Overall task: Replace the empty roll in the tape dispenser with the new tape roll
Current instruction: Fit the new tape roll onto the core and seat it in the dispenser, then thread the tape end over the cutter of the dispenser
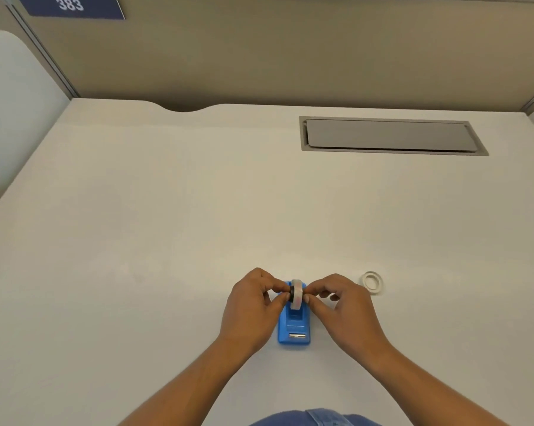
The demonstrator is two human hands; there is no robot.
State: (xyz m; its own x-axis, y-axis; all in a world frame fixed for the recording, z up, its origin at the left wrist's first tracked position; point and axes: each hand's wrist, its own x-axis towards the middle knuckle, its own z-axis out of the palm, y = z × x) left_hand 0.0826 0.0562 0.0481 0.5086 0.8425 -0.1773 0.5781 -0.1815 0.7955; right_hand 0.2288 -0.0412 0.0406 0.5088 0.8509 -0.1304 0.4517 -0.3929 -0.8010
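Observation:
A blue tape dispenser (294, 329) lies on the white desk, its metal cutter facing me. Above its cradle stands a pale tape roll (297, 294) on a black hub, edge-on to me. My left hand (255, 305) pinches the hub's left end and my right hand (341, 302) pinches the right end, so both hold the roll over the dispenser's slot. To the right, an empty whitish roll core (372, 281) lies flat on the desk, apart from my hands.
A grey cable-tray lid (388, 135) is set into the desk (167, 226) at the back right. Beige partition walls (259, 50) enclose the desk behind and at the sides. A blue sign reading 383 (70, 4) hangs at top left.

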